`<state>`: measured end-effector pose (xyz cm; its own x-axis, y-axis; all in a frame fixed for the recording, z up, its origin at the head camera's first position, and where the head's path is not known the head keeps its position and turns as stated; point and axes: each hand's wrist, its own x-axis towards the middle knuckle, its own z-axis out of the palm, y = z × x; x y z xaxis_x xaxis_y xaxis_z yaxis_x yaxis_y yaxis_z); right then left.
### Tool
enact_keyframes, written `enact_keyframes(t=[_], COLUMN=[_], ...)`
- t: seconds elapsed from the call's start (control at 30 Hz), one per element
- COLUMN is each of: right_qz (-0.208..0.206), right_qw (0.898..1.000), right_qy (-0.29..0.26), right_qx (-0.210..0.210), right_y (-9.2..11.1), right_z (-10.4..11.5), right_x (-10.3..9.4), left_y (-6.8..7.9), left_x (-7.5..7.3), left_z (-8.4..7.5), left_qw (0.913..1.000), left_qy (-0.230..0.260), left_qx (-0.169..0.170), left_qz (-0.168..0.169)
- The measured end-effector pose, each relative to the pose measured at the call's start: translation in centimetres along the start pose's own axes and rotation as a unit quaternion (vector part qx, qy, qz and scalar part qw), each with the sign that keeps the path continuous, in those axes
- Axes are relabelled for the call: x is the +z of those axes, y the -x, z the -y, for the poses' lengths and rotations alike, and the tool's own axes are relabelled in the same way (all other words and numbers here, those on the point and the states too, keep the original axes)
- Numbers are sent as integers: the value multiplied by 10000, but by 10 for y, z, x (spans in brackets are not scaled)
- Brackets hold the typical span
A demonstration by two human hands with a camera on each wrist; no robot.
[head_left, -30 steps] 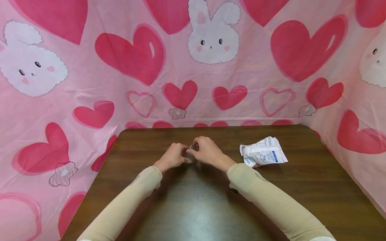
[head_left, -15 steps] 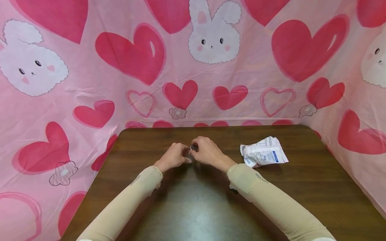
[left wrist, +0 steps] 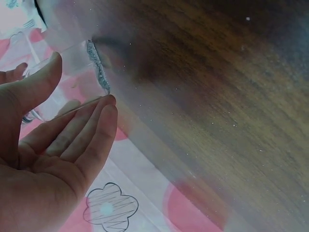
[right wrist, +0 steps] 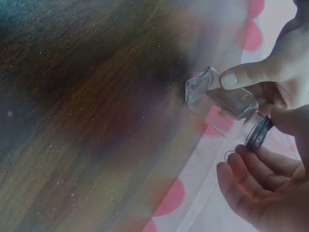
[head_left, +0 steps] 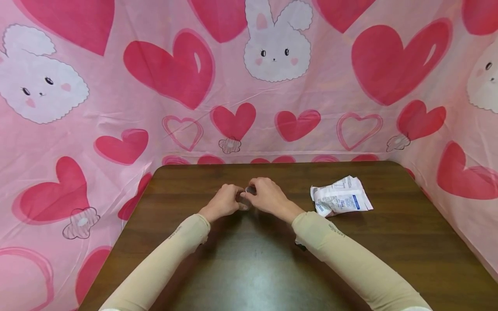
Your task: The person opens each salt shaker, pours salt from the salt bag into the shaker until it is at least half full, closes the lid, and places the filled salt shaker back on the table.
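A small clear square-sided bottle [right wrist: 203, 94] is held upright just above or on the tabletop; I cannot tell which. My left hand [head_left: 223, 201] grips its body, thumb on one side and fingers on the other. At its neck is a dark metallic cap [right wrist: 260, 132], which my right hand [head_left: 269, 195] pinches between thumb and fingers. In the left wrist view the thick glass base of the bottle [left wrist: 99, 67] shows past the fingertips. From the head view most of the bottle is hidden behind both hands.
A crumpled white printed packet [head_left: 342, 199] lies on the brown wooden table [head_left: 249, 263], right of the right hand. Pink cloth [head_left: 268, 95] with hearts and rabbits hangs around the table's back and sides.
The right fingers have shifted slightly around the cap, with the dark cap showing more, then less. The left hand keeps its hold on the bottle, and the packet has stayed put.
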<state>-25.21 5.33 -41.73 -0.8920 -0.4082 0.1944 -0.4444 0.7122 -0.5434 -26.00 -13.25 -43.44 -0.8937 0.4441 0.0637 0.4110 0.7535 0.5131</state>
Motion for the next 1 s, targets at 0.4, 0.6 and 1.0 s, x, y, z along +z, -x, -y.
enact_keyframes(t=[0.4, 0.6, 1.0], right_qz=[-27, -48, 69], right_qw=[9989, 9989, 10000], right_qy=[112, 111, 14], right_qx=[-459, -460, 64], right_y=[1, 2, 0], right_z=[0, 4, 5], right_x=[0, -1, -1], left_y=[1, 1, 1], left_x=[1, 0, 0], left_z=[0, -1, -1], left_qw=[10000, 10000, 9999], left_qy=[37, 59, 113], left_qx=[19, 41, -7], left_qz=[-14, -41, -19])
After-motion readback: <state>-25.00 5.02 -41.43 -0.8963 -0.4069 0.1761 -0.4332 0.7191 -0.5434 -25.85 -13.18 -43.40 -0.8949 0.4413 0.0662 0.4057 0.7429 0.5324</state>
